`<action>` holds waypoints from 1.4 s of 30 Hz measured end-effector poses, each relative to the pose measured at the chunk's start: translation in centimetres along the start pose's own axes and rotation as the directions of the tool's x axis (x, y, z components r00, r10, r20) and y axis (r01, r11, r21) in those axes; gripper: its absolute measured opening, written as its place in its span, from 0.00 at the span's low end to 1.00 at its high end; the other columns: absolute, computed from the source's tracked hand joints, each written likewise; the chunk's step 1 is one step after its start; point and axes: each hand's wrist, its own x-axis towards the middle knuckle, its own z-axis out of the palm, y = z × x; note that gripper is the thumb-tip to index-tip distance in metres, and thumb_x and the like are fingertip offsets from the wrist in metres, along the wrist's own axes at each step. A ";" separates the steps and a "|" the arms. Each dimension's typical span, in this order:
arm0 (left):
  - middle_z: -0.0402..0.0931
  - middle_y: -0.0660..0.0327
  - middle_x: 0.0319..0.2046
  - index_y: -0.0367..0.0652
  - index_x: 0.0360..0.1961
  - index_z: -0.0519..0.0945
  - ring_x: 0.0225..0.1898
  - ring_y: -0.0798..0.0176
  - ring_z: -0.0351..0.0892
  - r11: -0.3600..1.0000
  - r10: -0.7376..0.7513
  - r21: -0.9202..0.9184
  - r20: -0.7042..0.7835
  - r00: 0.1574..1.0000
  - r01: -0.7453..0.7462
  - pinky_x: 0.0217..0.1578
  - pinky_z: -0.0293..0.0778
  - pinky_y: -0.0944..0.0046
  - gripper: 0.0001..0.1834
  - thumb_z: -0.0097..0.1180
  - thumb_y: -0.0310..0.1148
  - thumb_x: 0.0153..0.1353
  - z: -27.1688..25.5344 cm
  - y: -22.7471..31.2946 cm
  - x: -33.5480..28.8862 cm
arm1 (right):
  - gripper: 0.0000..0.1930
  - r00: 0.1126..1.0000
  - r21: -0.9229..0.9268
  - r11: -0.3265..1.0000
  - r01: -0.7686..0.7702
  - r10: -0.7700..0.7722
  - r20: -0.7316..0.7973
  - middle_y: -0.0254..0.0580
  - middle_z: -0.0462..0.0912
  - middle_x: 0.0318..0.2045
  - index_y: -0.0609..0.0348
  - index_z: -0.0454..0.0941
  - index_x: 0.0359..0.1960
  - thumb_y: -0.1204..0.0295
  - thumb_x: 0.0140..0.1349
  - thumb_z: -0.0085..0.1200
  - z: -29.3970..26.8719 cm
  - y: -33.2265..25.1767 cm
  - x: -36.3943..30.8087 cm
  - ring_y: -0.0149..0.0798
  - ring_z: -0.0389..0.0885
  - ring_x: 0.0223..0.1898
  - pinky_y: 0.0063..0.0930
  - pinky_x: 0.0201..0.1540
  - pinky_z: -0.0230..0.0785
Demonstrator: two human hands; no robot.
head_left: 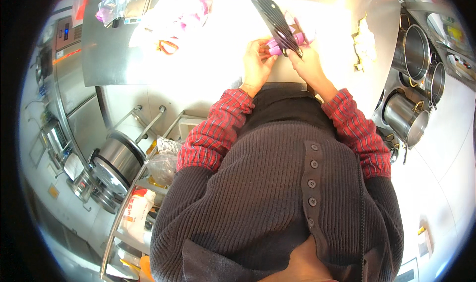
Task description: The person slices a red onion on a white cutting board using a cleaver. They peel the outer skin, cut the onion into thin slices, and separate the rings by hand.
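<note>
My right hand [308, 64] is closed around the handle of a black kitchen knife [271, 18], whose broad blade slants up and to the left. Against the lower part of the knife lies a piece of purple vegetable [273, 46], its exact kind washed out by glare. The fingers of my left hand [259, 64] are curled onto its left side. More purple pieces [298, 37] show just right of the blade. Under both hands is a pale cutting board [290, 75], its outline mostly lost in the bright light.
A metal worktable [111, 66] holds a purple heap [191, 9] and an orange-red looped object [167, 47] at left, and yellowish scraps [365, 44] at right. Steel pots [404, 114] stand right of the table. A rack with a large pot [119, 158] is at lower left.
</note>
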 end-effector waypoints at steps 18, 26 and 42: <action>0.78 0.50 0.49 0.49 0.52 0.82 0.53 0.45 0.75 0.269 0.031 0.765 0.600 0.800 -0.584 0.55 0.67 0.47 0.34 0.71 0.49 0.41 8.1 9.5 10.4 | 0.23 0.915 0.217 0.941 -0.259 0.311 -0.259 0.27 0.71 0.12 0.56 0.73 0.18 0.60 0.72 0.56 -11.3 -0.6 -9.4 0.22 0.65 0.12 0.21 0.15 0.55; 0.83 0.56 0.46 0.45 0.54 0.81 0.51 0.55 0.82 0.998 -0.056 0.044 0.578 0.814 0.038 0.56 0.75 0.55 0.29 0.66 0.53 0.58 1.6 5.8 15.6 | 0.18 0.904 0.176 0.895 -0.411 0.425 -0.050 0.27 0.72 0.15 0.60 0.75 0.24 0.63 0.71 0.57 -11.1 1.0 -12.2 0.22 0.65 0.16 0.22 0.18 0.57; 0.68 0.40 0.66 0.33 0.71 0.60 0.66 0.36 0.69 0.372 -0.040 -0.847 0.395 0.918 0.380 0.63 0.71 0.43 0.47 0.59 0.60 0.65 -11.3 3.2 8.4 | 0.15 0.979 -0.515 0.856 0.041 0.069 0.194 0.58 0.83 0.25 0.62 0.83 0.34 0.63 0.67 0.53 -3.7 -0.4 -3.0 0.61 0.83 0.31 0.52 0.37 0.73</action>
